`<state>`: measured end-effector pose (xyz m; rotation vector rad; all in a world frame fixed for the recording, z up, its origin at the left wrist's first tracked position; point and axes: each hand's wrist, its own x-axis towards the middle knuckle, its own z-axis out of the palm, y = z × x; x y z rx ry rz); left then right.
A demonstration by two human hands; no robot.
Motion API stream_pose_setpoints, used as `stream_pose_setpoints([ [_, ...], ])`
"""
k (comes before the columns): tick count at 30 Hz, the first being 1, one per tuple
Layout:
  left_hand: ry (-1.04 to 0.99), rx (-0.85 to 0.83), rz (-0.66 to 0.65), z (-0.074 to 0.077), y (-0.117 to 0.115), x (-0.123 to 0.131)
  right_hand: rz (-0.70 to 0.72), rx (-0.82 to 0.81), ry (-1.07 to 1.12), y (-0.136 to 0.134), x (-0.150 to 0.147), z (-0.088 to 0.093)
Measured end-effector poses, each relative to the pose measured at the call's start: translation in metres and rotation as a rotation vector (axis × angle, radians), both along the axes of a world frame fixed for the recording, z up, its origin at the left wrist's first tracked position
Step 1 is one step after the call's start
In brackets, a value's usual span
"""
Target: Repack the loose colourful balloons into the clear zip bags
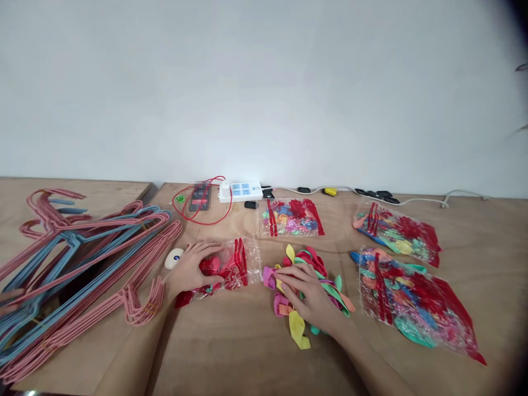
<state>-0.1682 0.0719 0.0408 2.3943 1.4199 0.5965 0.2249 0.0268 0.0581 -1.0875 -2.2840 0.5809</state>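
Left hand (192, 268) lying open on a plastic balloon bag (243, 264), right hand (307, 291) spreading open over loose balloons (299, 330), plywood table (214, 357) meeting white wall (264, 88) at 12 o'clock, box label (200, 197) blurring past reading

The loose balloons (315, 269) at near centre mix yellow, pink, mint green, red and orange. The clear plastic bag (247, 264) left of them has a red strip and holds red balloons. At left, the wire hangers (142, 308) are coral pink and pale blue. The power strip (241, 191) is white with blue sockets.
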Motion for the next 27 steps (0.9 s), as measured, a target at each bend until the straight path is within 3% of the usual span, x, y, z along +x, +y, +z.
stream_pose_setpoints([
  [10, -0.006, 0.006, 0.022, -0.003, -0.001, 0.000, -0.043, 0.057, 0.028, 0.001, 0.002, -0.003],
  [19, -0.004, 0.029, 0.000, -0.002, -0.001, 0.000, 0.076, 0.040, -0.170, -0.002, -0.002, -0.011],
  [27, -0.011, 0.031, -0.003, -0.002, -0.001, 0.000, 0.109, 0.072, -0.203, -0.005, -0.008, -0.009],
])
